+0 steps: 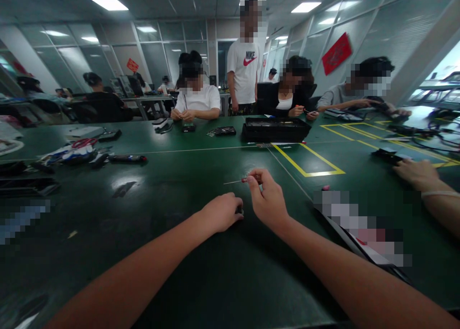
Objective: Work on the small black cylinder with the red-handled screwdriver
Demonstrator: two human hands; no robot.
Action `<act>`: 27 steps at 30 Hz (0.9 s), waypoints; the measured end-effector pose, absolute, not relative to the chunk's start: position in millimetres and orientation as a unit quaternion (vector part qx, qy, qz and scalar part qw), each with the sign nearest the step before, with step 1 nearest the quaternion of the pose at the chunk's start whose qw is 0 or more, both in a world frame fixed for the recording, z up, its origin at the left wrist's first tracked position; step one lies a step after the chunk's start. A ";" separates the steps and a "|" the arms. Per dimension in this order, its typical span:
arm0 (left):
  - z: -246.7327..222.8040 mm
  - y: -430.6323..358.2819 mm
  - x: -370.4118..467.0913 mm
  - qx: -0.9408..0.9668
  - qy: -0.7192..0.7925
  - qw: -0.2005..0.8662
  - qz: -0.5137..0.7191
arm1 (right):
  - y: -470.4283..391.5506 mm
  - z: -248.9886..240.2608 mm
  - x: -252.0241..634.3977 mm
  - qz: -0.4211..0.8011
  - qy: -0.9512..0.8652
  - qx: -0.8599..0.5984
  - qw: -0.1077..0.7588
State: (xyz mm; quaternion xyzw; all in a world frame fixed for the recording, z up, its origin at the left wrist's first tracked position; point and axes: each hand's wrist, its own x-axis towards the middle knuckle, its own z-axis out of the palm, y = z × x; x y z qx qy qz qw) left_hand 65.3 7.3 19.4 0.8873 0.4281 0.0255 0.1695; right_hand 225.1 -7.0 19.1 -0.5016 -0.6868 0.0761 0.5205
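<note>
Pinched between thumb and forefinger, the right hand (268, 202) grips a thin red-handled tool (241, 180) just above the green counter (172, 175), mid-frame, tip pointing left. Beside it, the left hand (221, 214) is curled shut on a small dark part (239, 211), pressed down as if to steady it; a co-worker's hand (417, 173) rests at right.

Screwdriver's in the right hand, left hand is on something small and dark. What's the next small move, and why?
Probably bring the screwdriver tip down to the small part under the left hand. The right hand holds it raised with its shaft pointing left, above and clear of the part, which the left hand pins to the table.
</note>
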 end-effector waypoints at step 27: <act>70.3 -30.9 -161.1 0.258 0.531 0.502 0.633 | -4.4 15.2 225.3 0.109 -0.689 -0.499 0.514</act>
